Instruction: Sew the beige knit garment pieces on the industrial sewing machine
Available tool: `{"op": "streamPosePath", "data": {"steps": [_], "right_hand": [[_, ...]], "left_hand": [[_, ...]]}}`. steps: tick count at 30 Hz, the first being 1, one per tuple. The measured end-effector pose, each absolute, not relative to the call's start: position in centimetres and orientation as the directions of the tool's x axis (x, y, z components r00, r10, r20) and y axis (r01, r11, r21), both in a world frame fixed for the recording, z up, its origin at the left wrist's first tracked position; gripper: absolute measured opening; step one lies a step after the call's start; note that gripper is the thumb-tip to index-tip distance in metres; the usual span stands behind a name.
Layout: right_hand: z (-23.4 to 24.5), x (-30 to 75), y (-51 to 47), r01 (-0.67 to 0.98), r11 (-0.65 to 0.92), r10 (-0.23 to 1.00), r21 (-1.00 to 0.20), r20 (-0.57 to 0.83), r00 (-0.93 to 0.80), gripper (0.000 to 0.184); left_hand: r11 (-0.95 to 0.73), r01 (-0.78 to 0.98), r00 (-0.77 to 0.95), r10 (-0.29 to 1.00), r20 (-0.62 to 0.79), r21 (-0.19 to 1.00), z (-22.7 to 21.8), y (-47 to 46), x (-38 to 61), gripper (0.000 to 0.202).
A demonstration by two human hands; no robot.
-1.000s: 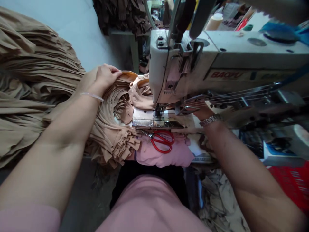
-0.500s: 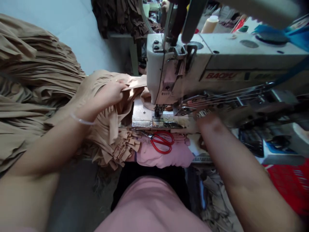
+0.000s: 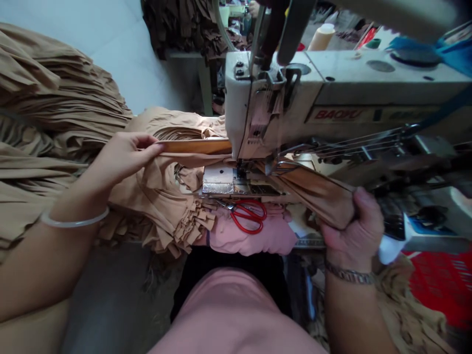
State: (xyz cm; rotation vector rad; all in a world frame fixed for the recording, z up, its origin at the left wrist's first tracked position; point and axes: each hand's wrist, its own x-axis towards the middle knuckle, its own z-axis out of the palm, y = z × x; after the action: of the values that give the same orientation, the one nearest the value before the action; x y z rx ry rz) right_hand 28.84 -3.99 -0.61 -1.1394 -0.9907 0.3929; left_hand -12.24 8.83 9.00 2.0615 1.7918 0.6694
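A tan fabric piece is stretched beneath the head of a sewing machine, between my two hands. On the left, my left hand pinches its folded edge between thumb and fingers. To the right of the needle area, my right hand grips the other end, the thumb on top and most fingers hidden by the cloth. The presser foot sits just in front of the stretched cloth; whether it touches the cloth I cannot tell. Red-handled scissors lie on pink cloth at the machine's front edge.
Stacked tan fabric fills the left side, and more tan pieces hang over the table's front edge. Taut threads run along the machine's right side. A red basket stands at lower right. A thread cone is behind the machine.
My right hand has come out from under the machine arm toward the lower right, now holding the fabric. My left hand has moved left and slightly down, and the cloth is drawn taut.
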Motion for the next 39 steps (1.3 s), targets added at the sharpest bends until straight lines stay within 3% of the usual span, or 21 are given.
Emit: {"op": "streamPosePath", "data": {"steps": [2, 3, 5, 7, 8, 10, 12, 13, 15, 20, 26, 29, 39], "right_hand": [[-0.4, 26.7, -3.6, 0.282, 0.453, 0.653, -0.846, 0.53, 0.541, 0.009], [-0.3, 25.5, -3.3, 0.339, 0.464, 0.675, -0.818, 0.575, 0.463, 0.004], [-0.3, 23.6, -2.5, 0.609, 0.562, 0.754, -0.559, 0.649, -0.099, 0.018], [-0.3, 23.0, -1.6, 0.705, 0.681, 0.683, -0.197, 0.519, -0.515, 0.034], [-0.3, 23.2, -1.1, 0.715, 0.698, 0.653, -0.043, 0.449, -0.61, 0.037], [-0.2, 24.2, -0.3, 0.735, 0.656, 0.65, 0.17, 0.368, -0.665, 0.039], [0.1, 25.5, 0.1, 0.73, 0.622, 0.645, 0.281, 0.344, -0.682, 0.04], [0.3, 25.9, 0.2, 0.716, 0.626, 0.626, 0.309, 0.348, -0.698, 0.041], [0.4, 26.4, 0.2, 0.674, 0.663, 0.568, 0.328, 0.366, -0.737, 0.04], [-0.4, 26.1, -0.2, 0.612, 0.733, 0.484, 0.297, 0.404, -0.776, 0.042], [-0.8, 25.7, -0.4, 0.701, 0.676, 0.592, 0.228, 0.398, -0.7, 0.039], [-0.8, 25.0, -0.7, 0.706, 0.68, 0.587, 0.197, 0.432, -0.685, 0.039], [-1.4, 23.4, -2.6, 0.723, 0.669, 0.588, 0.172, 0.473, -0.656, 0.037]], "left_hand": [[-0.153, 0.763, 0.103, 0.988, 0.116, 0.627, 8.9, 8.1, -9.9, 0.031], [-0.173, 0.692, 0.138, 0.985, 0.106, 0.701, 8.6, 7.6, -8.5, 0.03], [-0.259, 0.5, 0.302, 0.946, 0.114, 0.826, 7.3, 6.3, -5.6, 0.037], [-0.444, 0.371, 0.538, 0.819, 0.201, 0.816, 5.2, 5.2, -3.4, 0.043], [-0.574, 0.368, 0.636, 0.729, 0.253, 0.732, 4.1, 4.9, -2.8, 0.045], [-0.802, 0.43, 0.762, 0.569, 0.309, 0.415, 2.1, 4.5, -2.3, 0.043], [-0.861, 0.504, 0.806, 0.495, 0.325, 0.063, 0.9, 4.5, -2.5, 0.039], [-0.848, 0.527, 0.81, 0.481, 0.337, -0.055, 0.7, 4.5, -2.6, 0.036], [-0.825, 0.542, 0.812, 0.464, 0.353, -0.162, 0.7, 4.6, -2.7, 0.029], [-0.845, 0.514, 0.811, 0.422, 0.405, -0.149, 0.9, 4.3, -2.0, 0.018], [-0.87, 0.478, 0.803, 0.377, 0.462, -0.121, 0.1, 4.0, -2.4, 0.02], [-0.893, 0.439, 0.802, 0.342, 0.489, -0.095, 0.3, 3.5, -2.3, 0.02], [-0.799, 0.583, 0.785, 0.507, 0.356, -0.147, 1.3, 0.9, -0.9, 0.034]]}}
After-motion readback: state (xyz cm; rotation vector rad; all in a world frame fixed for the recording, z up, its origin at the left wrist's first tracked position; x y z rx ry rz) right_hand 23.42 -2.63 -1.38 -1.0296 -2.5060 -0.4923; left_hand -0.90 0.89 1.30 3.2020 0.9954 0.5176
